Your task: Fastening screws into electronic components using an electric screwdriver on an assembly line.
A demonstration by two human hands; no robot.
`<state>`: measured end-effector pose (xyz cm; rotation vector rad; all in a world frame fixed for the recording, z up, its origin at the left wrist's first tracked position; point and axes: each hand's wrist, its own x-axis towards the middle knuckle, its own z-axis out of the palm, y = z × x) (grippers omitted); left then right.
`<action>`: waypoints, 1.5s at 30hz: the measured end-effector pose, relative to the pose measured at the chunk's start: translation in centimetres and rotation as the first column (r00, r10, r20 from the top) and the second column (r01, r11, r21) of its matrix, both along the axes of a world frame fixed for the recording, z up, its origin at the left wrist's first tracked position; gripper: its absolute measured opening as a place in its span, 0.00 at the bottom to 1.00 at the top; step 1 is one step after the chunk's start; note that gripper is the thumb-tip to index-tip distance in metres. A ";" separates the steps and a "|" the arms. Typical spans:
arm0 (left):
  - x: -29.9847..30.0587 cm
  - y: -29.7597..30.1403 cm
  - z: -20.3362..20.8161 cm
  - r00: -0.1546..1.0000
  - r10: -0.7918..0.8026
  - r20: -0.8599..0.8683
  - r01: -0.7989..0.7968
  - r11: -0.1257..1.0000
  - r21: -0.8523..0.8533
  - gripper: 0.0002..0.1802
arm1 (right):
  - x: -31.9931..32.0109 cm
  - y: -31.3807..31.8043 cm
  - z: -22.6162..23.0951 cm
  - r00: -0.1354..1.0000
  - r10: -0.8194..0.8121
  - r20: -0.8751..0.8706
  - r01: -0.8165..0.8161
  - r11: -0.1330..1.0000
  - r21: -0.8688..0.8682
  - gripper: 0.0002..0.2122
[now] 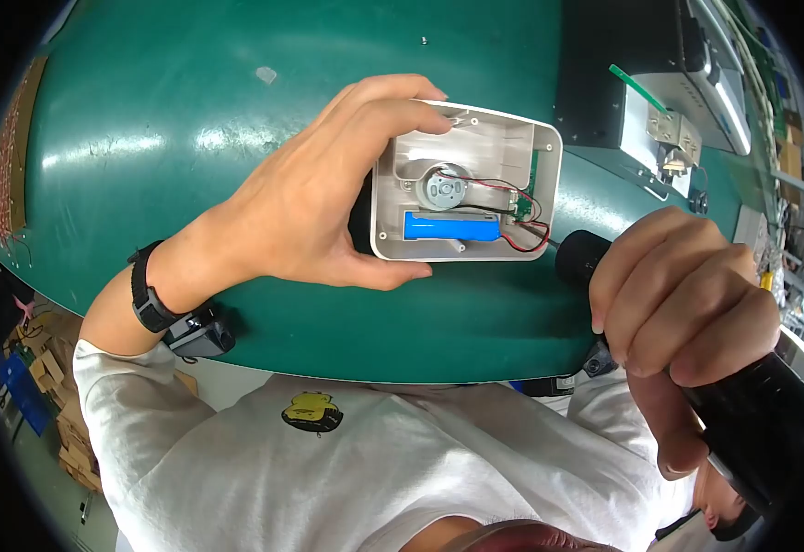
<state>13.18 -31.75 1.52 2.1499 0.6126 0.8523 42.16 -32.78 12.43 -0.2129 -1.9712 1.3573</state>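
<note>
My left hand [310,193] grips a shallow white plastic case [498,147] from its left side, fingers over the far rim and thumb along the near one. The case's inside faces up, above the green table. In it sit a round silver motor [442,188], a blue cylindrical battery [452,227], thin red and black wires, and a narrow green circuit board [531,189] at the right wall. My right hand [678,299] is wrapped round a black electric screwdriver [756,419]. Its thin shaft points left to the case's lower right corner; whether the tip touches anything I cannot tell.
A black box-shaped machine [595,74] with a metal bracket stands at the far right of the green table [162,83]. A brown board with red wires [11,156] lies at the left edge. A tiny metal piece [424,40] lies beyond the case. Cardboard [75,432] is piled at lower left.
</note>
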 end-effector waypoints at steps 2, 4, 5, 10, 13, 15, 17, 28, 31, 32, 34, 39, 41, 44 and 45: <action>0.1 0.0 -0.1 1.000 0.004 0.016 -0.004 1.000 -0.002 0.58 | -0.1 0.0 -0.2 1.000 -0.008 -0.004 0.008 1.000 -0.001 0.29; 0.1 -0.1 -0.2 1.000 0.005 0.022 -0.005 1.000 0.002 0.57 | -0.1 0.0 -0.3 1.000 -0.001 -0.014 0.001 1.000 0.003 0.29; 0.1 0.0 -0.2 1.000 0.004 0.020 -0.004 1.000 0.004 0.57 | -0.1 0.0 -0.3 1.000 -0.011 -0.003 0.011 1.000 0.014 0.29; 0.1 0.0 -0.3 1.000 0.009 0.018 -0.009 1.000 0.003 0.57 | 0.0 -0.2 0.0 0.999 0.017 0.041 -0.017 1.000 -0.001 0.29; 0.1 0.0 -0.3 1.000 0.012 0.012 -0.012 1.000 0.007 0.57 | -0.1 -0.3 0.0 1.000 0.027 0.015 -0.027 1.000 0.014 0.28; 0.1 0.0 -0.4 1.000 0.013 0.008 -0.013 1.000 0.011 0.57 | -0.1 -0.2 -0.2 0.999 0.009 0.041 -0.011 0.999 0.035 0.28; 0.2 0.0 -0.3 1.000 0.009 0.011 -0.009 1.000 0.010 0.57 | -0.1 0.1 -0.4 0.999 0.016 0.028 -0.017 0.999 0.032 0.28; 0.1 -0.1 -0.1 1.000 0.023 0.020 -0.023 1.000 0.001 0.54 | -0.1 0.7 -1.5 0.996 0.006 -0.092 -0.009 0.999 -0.032 0.23; 0.0 0.2 0.3 0.997 0.021 0.072 -0.020 1.000 -0.010 0.50 | -0.6 0.2 -1.2 0.993 -0.069 -0.095 0.064 0.997 -0.051 0.23; -0.1 0.3 0.5 0.996 0.011 0.085 -0.011 1.000 0.003 0.50 | -0.6 0.1 -1.0 0.995 -0.071 -0.076 0.068 0.997 -0.042 0.23; -1.1 0.6 1.1 0.996 -0.005 0.093 -0.007 0.992 0.129 0.46 | -0.1 -0.2 0.0 0.965 -0.093 -0.244 0.077 0.994 -0.074 0.23; -3.7 4.8 1.0 0.913 0.330 0.239 -0.406 0.780 0.476 0.42 | 5.7 0.0 4.6 0.949 0.015 -0.315 0.029 0.991 0.133 0.22; -4.2 9.2 0.4 0.826 0.480 0.297 -0.564 0.676 0.475 0.42 | 8.2 0.1 5.4 0.968 -0.038 -0.250 0.088 0.978 0.191 0.23; -5.9 15.5 0.3 0.752 0.618 0.227 -0.644 0.618 0.451 0.39 | 9.4 0.0 5.2 0.957 -0.162 -0.241 0.214 0.954 0.210 0.23; -6.6 17.1 0.2 0.755 0.632 0.174 -0.634 0.638 0.437 0.35 | 8.9 0.3 5.0 0.943 -0.195 -0.271 0.256 0.943 0.211 0.23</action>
